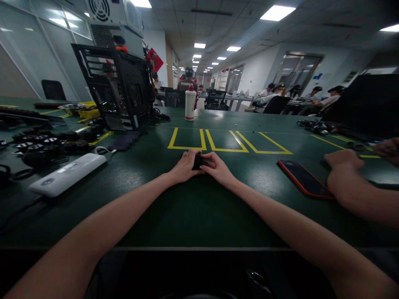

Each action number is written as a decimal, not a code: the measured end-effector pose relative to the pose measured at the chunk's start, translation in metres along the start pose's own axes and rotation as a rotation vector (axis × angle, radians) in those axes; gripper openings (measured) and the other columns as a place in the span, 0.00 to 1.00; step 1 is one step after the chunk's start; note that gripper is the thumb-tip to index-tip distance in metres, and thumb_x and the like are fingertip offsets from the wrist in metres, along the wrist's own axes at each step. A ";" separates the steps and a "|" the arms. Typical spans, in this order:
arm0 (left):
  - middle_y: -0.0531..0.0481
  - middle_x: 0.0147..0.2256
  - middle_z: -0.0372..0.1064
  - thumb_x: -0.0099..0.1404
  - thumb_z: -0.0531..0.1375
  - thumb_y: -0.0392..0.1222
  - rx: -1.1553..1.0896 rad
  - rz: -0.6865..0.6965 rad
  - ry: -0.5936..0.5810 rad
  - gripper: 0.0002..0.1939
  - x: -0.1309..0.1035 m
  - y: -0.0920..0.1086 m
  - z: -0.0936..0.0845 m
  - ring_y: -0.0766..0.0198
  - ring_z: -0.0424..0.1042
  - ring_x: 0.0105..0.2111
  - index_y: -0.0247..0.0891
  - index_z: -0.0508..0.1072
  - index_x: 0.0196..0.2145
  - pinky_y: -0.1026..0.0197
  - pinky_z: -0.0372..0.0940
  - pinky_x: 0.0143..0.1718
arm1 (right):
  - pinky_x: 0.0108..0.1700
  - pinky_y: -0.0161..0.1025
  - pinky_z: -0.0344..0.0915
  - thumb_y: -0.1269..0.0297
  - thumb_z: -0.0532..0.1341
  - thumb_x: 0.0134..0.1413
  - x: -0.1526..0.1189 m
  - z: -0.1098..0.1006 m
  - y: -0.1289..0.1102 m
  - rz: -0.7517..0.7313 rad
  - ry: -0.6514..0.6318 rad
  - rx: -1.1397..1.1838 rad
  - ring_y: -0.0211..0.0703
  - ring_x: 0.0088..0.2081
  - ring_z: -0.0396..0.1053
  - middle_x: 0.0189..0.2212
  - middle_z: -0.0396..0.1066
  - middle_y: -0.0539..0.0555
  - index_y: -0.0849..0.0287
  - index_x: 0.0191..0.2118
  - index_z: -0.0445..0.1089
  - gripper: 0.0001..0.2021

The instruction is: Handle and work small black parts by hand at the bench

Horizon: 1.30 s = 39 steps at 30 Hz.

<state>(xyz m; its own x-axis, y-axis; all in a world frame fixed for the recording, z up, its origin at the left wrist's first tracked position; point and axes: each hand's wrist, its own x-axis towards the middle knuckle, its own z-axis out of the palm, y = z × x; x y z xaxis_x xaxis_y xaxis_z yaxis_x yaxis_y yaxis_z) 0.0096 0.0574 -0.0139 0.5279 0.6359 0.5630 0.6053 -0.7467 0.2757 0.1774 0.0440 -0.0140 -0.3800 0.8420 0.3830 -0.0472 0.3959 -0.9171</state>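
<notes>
Both of my hands meet around a small black object (pixel 197 161) at the middle of the green table (pixel 199 207), just in front of the yellow tape outlines. My left hand (pixel 185 167) wraps its fingers round the object's left side. From the right, my right hand (pixel 216 168) pinches the same object between thumb and fingers. What the object is cannot be made out, as the fingers cover much of it.
A white power bank (pixel 70 174) and black parts lie left, near an open computer case (pixel 121 87). A white bottle (pixel 190 104) stands behind the tape. At right are an orange-edged phone (pixel 304 178) and another person's arm (pixel 358 191).
</notes>
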 end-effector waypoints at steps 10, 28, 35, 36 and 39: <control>0.41 0.46 0.56 0.50 0.62 0.51 -0.021 -0.010 0.008 0.34 0.000 -0.002 0.001 0.50 0.58 0.45 0.36 0.52 0.50 0.47 0.58 0.45 | 0.51 0.45 0.61 0.67 0.59 0.46 0.003 -0.002 0.002 0.033 0.035 -0.071 0.40 0.44 0.66 0.40 0.66 0.53 0.56 0.45 0.60 0.17; 0.41 0.46 0.56 0.51 0.62 0.50 0.003 -0.009 0.000 0.34 0.000 -0.002 0.002 0.50 0.59 0.45 0.36 0.51 0.50 0.47 0.58 0.45 | 0.52 0.45 0.60 0.67 0.60 0.45 0.004 -0.001 0.003 -0.011 0.064 -0.118 0.41 0.46 0.64 0.42 0.65 0.53 0.57 0.42 0.62 0.15; 0.41 0.47 0.55 0.51 0.61 0.50 -0.027 -0.016 -0.009 0.33 -0.001 -0.001 0.001 0.51 0.58 0.46 0.37 0.52 0.50 0.48 0.58 0.45 | 0.51 0.45 0.61 0.68 0.62 0.43 0.001 -0.001 -0.002 0.024 0.004 -0.028 0.42 0.46 0.66 0.43 0.65 0.53 0.57 0.41 0.61 0.16; 0.41 0.47 0.55 0.51 0.61 0.51 -0.030 -0.019 -0.009 0.33 -0.001 -0.001 0.001 0.50 0.58 0.46 0.37 0.52 0.50 0.47 0.58 0.45 | 0.50 0.44 0.61 0.68 0.62 0.42 0.000 0.000 -0.003 0.020 0.005 -0.022 0.41 0.45 0.66 0.43 0.65 0.53 0.57 0.41 0.61 0.16; 0.42 0.47 0.55 0.51 0.61 0.51 -0.033 -0.024 -0.011 0.34 0.000 -0.001 0.001 0.50 0.58 0.46 0.38 0.52 0.50 0.47 0.58 0.45 | 0.49 0.43 0.62 0.65 0.61 0.45 -0.002 0.001 -0.005 0.024 0.025 -0.023 0.40 0.44 0.66 0.41 0.65 0.52 0.57 0.38 0.61 0.12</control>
<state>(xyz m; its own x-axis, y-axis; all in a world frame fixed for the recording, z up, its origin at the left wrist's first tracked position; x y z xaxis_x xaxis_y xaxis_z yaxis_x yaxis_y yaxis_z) 0.0094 0.0581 -0.0151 0.5207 0.6555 0.5471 0.5977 -0.7374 0.3146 0.1773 0.0404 -0.0102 -0.3573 0.8602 0.3639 -0.0173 0.3835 -0.9234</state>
